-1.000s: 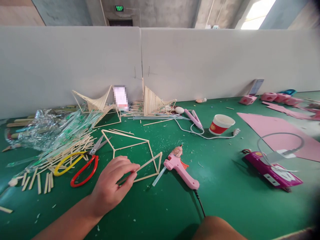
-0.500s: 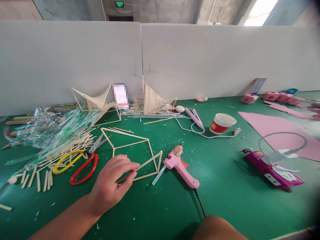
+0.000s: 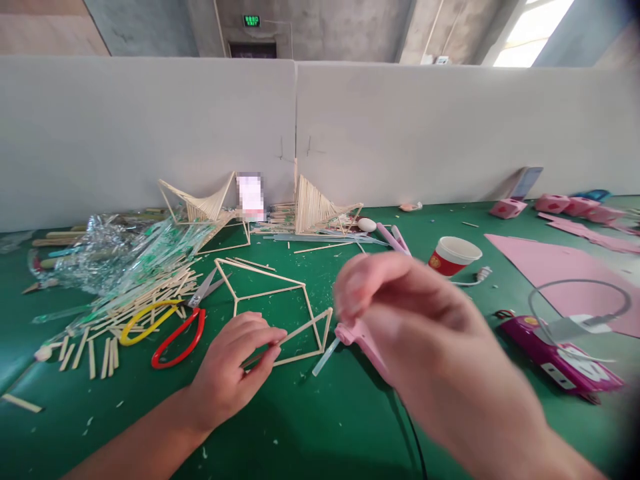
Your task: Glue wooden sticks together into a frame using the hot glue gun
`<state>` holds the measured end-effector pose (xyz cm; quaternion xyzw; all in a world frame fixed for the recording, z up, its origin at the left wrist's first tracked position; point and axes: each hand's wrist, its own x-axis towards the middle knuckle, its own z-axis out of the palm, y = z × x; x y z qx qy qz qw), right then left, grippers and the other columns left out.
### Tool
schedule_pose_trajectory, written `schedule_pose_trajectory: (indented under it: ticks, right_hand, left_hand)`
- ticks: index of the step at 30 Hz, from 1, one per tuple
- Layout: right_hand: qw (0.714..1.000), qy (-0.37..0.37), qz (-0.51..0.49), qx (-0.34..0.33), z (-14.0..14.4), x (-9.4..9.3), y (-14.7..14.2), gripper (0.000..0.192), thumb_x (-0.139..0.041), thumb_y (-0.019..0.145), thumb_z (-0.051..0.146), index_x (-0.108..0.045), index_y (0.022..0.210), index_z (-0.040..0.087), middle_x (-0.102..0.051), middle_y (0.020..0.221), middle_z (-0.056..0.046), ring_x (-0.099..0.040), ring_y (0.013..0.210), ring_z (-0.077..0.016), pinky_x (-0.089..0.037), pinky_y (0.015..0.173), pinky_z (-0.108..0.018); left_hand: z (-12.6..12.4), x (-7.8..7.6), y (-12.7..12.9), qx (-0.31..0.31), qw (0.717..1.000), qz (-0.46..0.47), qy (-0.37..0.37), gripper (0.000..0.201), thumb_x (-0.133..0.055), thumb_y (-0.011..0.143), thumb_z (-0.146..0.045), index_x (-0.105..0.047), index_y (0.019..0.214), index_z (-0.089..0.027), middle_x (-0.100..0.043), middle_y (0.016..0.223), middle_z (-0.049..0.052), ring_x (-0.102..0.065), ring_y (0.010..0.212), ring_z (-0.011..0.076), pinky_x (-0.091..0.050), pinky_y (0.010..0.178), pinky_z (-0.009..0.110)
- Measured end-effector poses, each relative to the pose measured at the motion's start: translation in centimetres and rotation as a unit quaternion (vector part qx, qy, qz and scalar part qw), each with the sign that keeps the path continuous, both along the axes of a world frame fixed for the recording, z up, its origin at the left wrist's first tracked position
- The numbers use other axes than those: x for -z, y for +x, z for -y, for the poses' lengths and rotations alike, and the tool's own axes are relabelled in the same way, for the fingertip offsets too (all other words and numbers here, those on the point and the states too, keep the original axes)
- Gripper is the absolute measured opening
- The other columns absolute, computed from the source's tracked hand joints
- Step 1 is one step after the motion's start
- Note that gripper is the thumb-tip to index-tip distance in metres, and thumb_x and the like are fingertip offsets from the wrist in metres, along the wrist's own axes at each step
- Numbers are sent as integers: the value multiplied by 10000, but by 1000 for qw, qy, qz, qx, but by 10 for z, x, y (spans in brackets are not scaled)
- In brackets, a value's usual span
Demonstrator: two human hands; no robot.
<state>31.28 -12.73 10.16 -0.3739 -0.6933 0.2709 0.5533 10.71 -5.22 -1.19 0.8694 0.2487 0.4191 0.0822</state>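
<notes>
My left hand (image 3: 243, 363) pinches a thin wooden stick (image 3: 303, 328) between thumb and fingers. The stick slants up to a corner of an open wooden stick frame (image 3: 270, 291) lying on the green table. My right hand (image 3: 425, 327), slightly blurred, hovers above the pink glue gun (image 3: 367, 347) and covers much of it. Its thumb and fingers are curled together; whatever may be between them cannot be made out. A clear glue stick (image 3: 325, 358) pokes out of the gun's back. Scissors (image 3: 187, 337) with red and yellow handles lie left of the frame.
Two stick models with curved surfaces, one on the left (image 3: 205, 208) and one on the right (image 3: 315, 210), stand by the partition (image 3: 400, 133). Loose sticks (image 3: 145, 300) and plastic wrapping (image 3: 105, 260) lie left. To the right are a paper cup (image 3: 455, 255), a purple device (image 3: 555, 353) and pink sheet (image 3: 550, 280).
My right hand has come into view from the lower right and now covers much of the glue gun. My left hand keeps its pinch on the stick. The whole view has shifted slightly.
</notes>
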Motion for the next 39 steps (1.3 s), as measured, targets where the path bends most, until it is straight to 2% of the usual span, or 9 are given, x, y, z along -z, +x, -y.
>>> schedule_pose_trajectory:
  ticks: [2,6,10,15,18,24,29,34,39]
  right_hand:
    - [982,-57,-180,28,-18,1,21,79,-533,883,265,-603,847,272,-525,796,-27,-556,715,-171,-522,604,-303]
    - [937,-122,-325,39,-47,25,49,98,-553,817,206,-607,860,275,-491,766,-11,-517,675,-145,-495,584,-270]
    - [925,-143,-352,27,-53,47,51,139,-584,785,188,-639,887,265,-508,802,-11,-503,677,-132,-489,584,-258]
    - [926,-152,-344,24,-55,60,50,264,-698,658,131,-685,883,269,-515,784,10,-507,679,-119,-490,604,-251]
    - [937,-145,-313,56,-57,67,51,304,-737,633,126,-699,896,274,-503,741,28,-495,646,-109,-472,550,-239]
    - [959,-126,-128,218,-48,78,38,180,-781,693,253,-729,864,234,-646,734,-7,-595,647,-147,-512,527,-281]
    - [979,-123,-57,154,-40,84,31,124,-647,830,306,-741,871,236,-699,739,-36,-635,634,-163,-508,492,-280]
    - [995,17,92,29,-41,80,38,163,-533,860,213,-693,893,212,-682,764,-51,-624,679,-165,-514,596,-305]
    - [989,69,133,15,-45,76,37,107,-571,832,156,-667,831,202,-663,712,-39,-580,595,-133,-492,541,-268]
  left_hand:
    - [2,-2,0,27,999,13,-18,213,-565,873,-95,-624,1041,-212,-692,883,25,-640,830,161,-510,898,369]
    - [4,-1,0,50,997,27,-43,268,-581,854,-41,-615,1064,-204,-675,894,28,-622,832,160,-486,921,393]
    - [3,1,0,51,997,29,-45,281,-583,850,-29,-614,1069,-204,-676,910,38,-620,856,173,-483,919,405]
    - [3,2,-1,52,997,27,-48,282,-590,847,-30,-620,1072,-198,-676,908,40,-625,860,176,-486,922,410]
    - [4,1,-1,47,997,30,-45,271,-589,848,-34,-624,1061,-198,-679,903,36,-633,858,174,-493,918,403]
    - [4,-1,0,51,997,27,-45,275,-592,841,-26,-626,1054,-196,-679,905,33,-632,854,170,-488,925,399]
    - [6,-1,-1,51,997,29,-52,296,-594,835,-12,-626,1064,-197,-678,912,37,-626,873,177,-480,935,403]
    - [6,-1,-2,57,996,29,-59,294,-581,843,-19,-625,1070,-201,-679,914,40,-630,864,181,-490,919,407]
    - [5,-1,-1,53,996,35,-55,296,-597,831,-8,-627,1062,-190,-672,908,33,-623,857,170,-484,925,403]
